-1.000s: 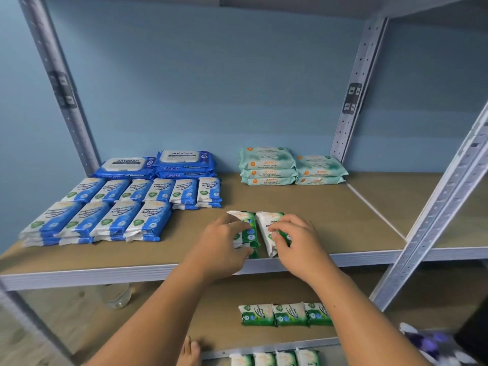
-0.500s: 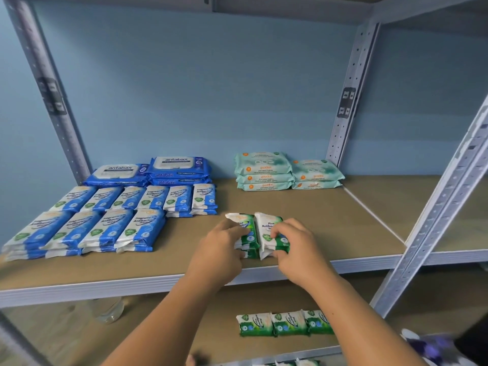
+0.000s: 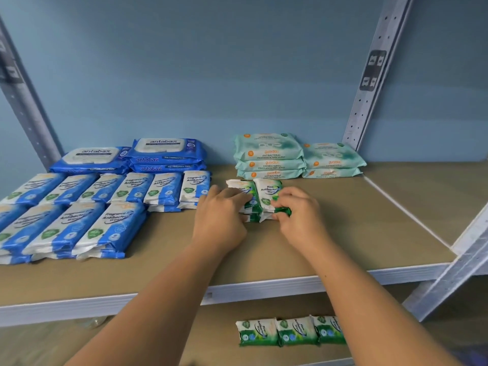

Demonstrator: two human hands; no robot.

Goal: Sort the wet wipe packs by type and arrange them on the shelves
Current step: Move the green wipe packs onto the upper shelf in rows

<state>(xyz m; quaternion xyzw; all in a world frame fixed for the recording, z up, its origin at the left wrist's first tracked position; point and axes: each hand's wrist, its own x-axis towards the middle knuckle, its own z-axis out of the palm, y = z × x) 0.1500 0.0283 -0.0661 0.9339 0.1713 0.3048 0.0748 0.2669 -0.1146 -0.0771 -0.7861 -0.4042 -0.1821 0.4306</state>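
A small stack of green-and-white pine wipe packs (image 3: 266, 196) sits on the brown board of the middle shelf (image 3: 343, 233), two packs side by side on top and more edges showing beneath. The left hand (image 3: 220, 220) lies over the stack's left side, its fingers (image 3: 237, 198) curled across the left pack and pressing on it. The right hand (image 3: 298, 217) closes on the stack's lower right corner, fingertips (image 3: 280, 204) pinching the green end of the right pack. Just behind the stack, against the blue wall (image 3: 211, 75), stand two piles of mint-green wipe packs (image 3: 269, 157). To the left lie two rows of blue-and-white fragrance-free wipe packs (image 3: 111, 207), the nearest one just beside the left hand, with dark blue Antabax packs (image 3: 166, 154) piled behind them. On the lower shelf (image 3: 211, 339), three more pine packs (image 3: 287, 330) lie in a row, touching edge to edge, partly hidden by the right forearm.
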